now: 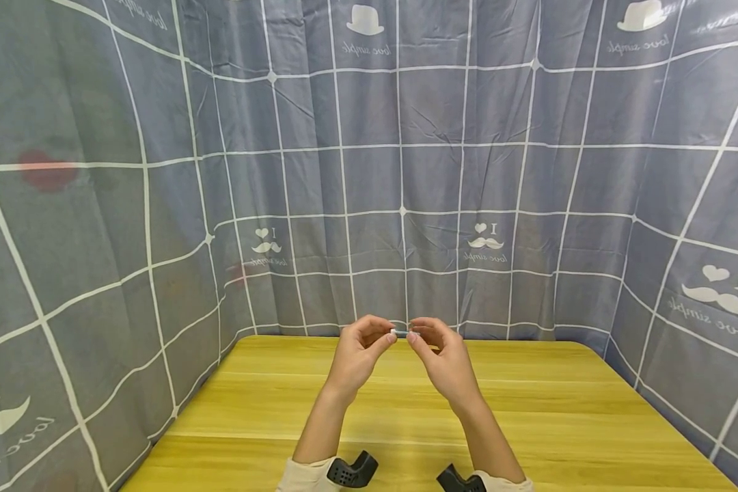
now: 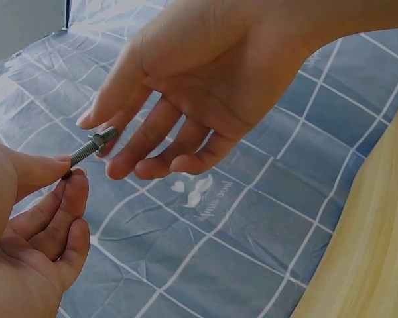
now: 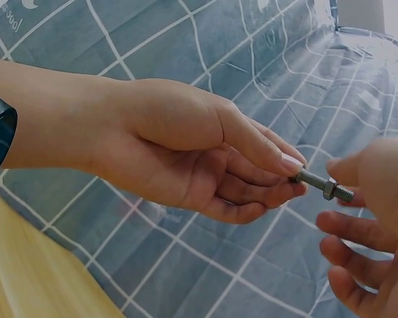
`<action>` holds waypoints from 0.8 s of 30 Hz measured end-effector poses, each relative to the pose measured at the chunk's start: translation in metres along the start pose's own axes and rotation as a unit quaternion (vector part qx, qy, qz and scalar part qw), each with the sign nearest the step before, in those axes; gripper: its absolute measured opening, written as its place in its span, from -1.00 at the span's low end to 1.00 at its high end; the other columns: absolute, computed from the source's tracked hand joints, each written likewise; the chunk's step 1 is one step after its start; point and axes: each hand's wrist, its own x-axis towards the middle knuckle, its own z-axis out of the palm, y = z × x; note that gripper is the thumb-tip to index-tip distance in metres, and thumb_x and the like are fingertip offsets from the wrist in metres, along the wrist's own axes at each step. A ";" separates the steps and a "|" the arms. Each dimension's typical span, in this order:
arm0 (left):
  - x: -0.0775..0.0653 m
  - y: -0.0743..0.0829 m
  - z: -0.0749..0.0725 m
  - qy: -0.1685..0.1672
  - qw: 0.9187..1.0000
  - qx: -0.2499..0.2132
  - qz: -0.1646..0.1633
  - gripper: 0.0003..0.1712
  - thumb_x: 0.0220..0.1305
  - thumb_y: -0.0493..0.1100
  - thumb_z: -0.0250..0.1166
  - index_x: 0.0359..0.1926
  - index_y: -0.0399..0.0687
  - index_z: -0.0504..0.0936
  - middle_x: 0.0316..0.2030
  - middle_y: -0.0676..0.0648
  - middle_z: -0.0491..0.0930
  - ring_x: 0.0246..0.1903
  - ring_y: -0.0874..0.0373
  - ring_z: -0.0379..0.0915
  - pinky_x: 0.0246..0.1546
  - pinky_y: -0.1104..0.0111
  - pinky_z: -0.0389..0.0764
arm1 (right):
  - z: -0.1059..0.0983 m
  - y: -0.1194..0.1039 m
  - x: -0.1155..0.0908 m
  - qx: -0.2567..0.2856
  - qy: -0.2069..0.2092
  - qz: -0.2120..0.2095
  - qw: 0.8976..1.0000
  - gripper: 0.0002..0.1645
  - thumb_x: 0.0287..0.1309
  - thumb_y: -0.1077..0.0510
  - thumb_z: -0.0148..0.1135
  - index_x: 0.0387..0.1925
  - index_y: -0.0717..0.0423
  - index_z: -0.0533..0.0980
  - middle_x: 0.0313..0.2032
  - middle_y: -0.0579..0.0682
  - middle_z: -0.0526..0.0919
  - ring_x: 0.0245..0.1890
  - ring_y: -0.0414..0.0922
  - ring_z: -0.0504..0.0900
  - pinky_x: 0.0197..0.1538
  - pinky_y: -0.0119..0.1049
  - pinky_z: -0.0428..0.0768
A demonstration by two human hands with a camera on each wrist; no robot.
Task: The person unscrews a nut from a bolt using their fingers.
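Note:
My right hand (image 3: 186,146) pinches a metal bolt (image 3: 312,179) by its head end, between thumb and fingers, with the threaded shank pointing out. A hex nut (image 3: 330,189) sits on the thread close to the free end. My left hand (image 2: 212,86) is around that end, its thumb and fingers spread apart; the index finger lies behind the bolt tip, and a gap shows between the thumb and the nut. In the head view, the left hand (image 1: 357,355) and right hand (image 1: 447,359) are raised over the table's far edge, the bolt (image 1: 402,333) level between them.
A yellow wood-grain table (image 1: 406,410) lies under the forearms. Grey-blue curtains (image 1: 369,178) with white grid lines hang behind it and on both sides. Black wrist mounts (image 1: 353,470) sit at the cream sleeves.

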 end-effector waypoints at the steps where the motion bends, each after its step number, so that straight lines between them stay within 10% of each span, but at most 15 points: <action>1: 0.000 0.000 0.000 0.000 1.000 0.001 0.000 -0.90 0.41 -0.39 0.33 -0.10 -0.31 0.68 -0.19 -0.25 0.67 -0.20 0.10 0.63 -0.10 0.34 0.62 | 0.000 0.000 0.000 -0.003 0.000 0.005 1.000 -0.76 0.46 0.17 0.28 0.06 0.16 0.64 -0.05 0.07 0.71 -0.03 -0.01 0.65 0.05 -0.06 0.57; 24: -0.001 0.000 0.000 0.003 1.000 0.004 -0.004 -0.90 0.40 -0.38 0.34 -0.10 -0.31 0.69 -0.19 -0.26 0.68 -0.18 0.00 0.64 -0.09 0.33 0.62 | -0.001 0.000 0.000 0.014 0.000 0.005 1.000 -0.82 0.44 0.24 0.28 -0.04 0.22 0.68 -0.19 0.07 0.73 -0.17 -0.08 0.68 -0.02 -0.26 0.64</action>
